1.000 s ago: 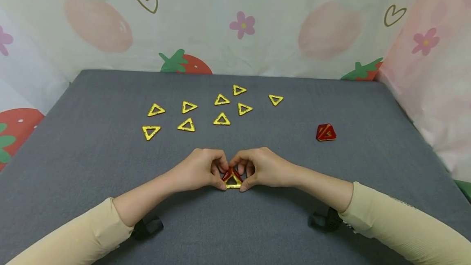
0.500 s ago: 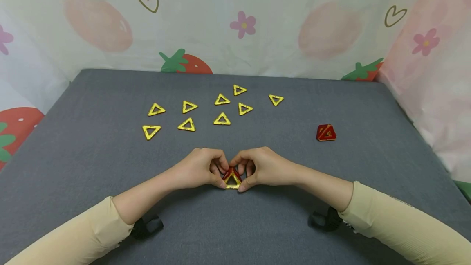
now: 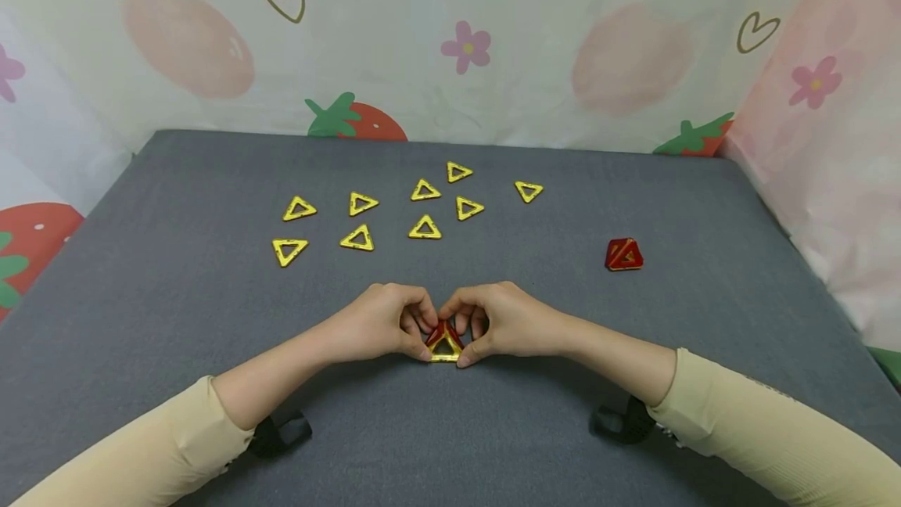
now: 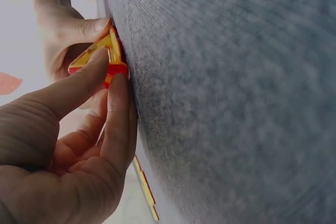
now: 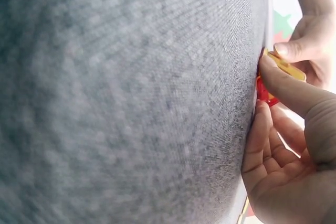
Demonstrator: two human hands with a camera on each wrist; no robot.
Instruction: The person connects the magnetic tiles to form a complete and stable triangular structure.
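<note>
A small pyramid (image 3: pixel 445 345) of red and yellow triangular frame tiles stands on the grey table at the near middle. My left hand (image 3: pixel 387 323) holds its left side, thumb at the lower corner and forefinger near the top. From the other side my right hand (image 3: pixel 508 321) grips it in the same way, and the two forefingers nearly meet at the peak. In the left wrist view the pyramid (image 4: pixel 109 56) shows a yellow face with red edges under the left thumb. The right wrist view shows only part of the pyramid (image 5: pixel 269 88); fingers cover the rest.
Several yellow triangle tiles (image 3: pixel 425 228) lie flat and apart across the far left and middle of the table (image 3: pixel 176 319). A red pyramid-like piece (image 3: pixel 624 254) sits on the right. A printed curtain (image 3: pixel 528 84) hangs behind the table's far edge.
</note>
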